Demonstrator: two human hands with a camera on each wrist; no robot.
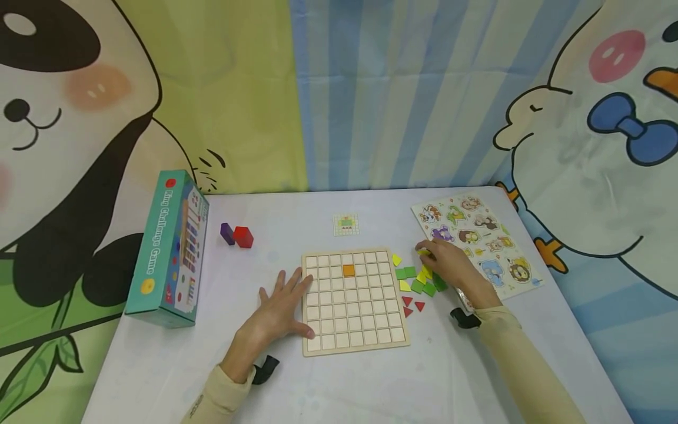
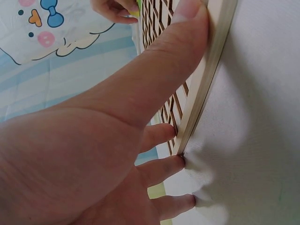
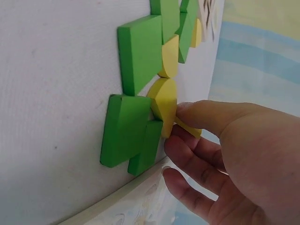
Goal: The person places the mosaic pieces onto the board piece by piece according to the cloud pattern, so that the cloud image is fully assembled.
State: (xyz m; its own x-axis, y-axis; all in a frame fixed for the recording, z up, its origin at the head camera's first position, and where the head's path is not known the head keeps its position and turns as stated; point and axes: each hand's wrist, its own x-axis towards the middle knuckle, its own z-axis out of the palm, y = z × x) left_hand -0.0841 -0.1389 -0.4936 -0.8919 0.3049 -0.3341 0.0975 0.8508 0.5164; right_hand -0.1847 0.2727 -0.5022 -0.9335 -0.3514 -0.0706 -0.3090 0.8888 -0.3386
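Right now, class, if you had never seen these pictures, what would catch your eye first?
The wooden grid board at the table's centre, with one orange tile in its upper rows. The left hand lies flat against the board's left edge. Right of the board, the right hand pinches a yellow piece among loose green, yellow and red pieces.

**Where everything sits on the bench**

The grid board [image 1: 354, 301] lies at the middle of the bench [image 1: 159, 365], with one tile [image 1: 348, 270] in a cell near its far edge. The left hand [image 1: 281, 309] rests flat against the board's left edge. Just right of the board lies a cluster of loose tiles [image 1: 415, 282], with the right hand [image 1: 450, 265] on them. Farther right lies the animal puzzle [image 1: 477, 241]. Behind the board lies a small card [image 1: 346, 224]; left of that sit two blocks [image 1: 236, 235], and a box [image 1: 169, 247] stands at the far left.
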